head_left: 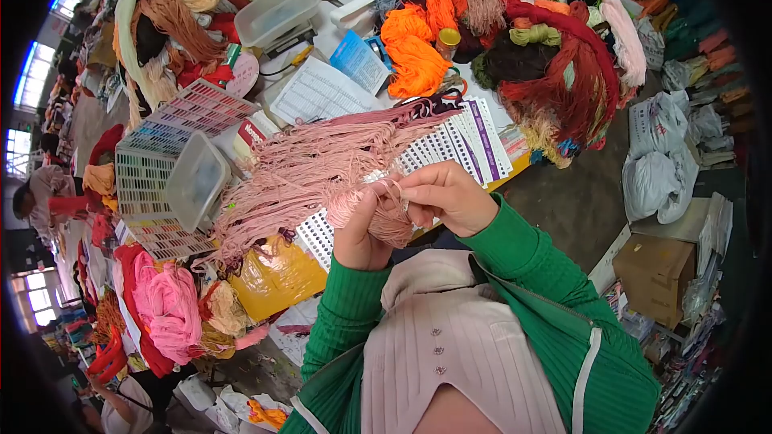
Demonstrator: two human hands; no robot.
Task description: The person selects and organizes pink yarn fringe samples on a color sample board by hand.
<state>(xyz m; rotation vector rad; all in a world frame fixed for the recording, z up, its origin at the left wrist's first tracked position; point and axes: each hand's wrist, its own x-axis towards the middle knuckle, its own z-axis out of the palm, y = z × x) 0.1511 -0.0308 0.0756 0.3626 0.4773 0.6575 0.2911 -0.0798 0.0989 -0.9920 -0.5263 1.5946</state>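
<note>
My left hand is closed around a bundle of light pink thread, whose strands hang on both sides of the thumb. Close beside it, my right hand pinches a strand of that thread between thumb and fingers. Under and beyond both hands, long dusty-pink thread hanks lie spread across the table. White cards with rows of punched holes stick out from beneath them, some with purple stripes. The exact fingertip contact is partly hidden by the strands.
A shade chart and a clear plastic tub lie left. Printed sheets, another tub and orange yarn lie beyond. Red yarn hangs over the right edge. A cardboard box and white bags stand right.
</note>
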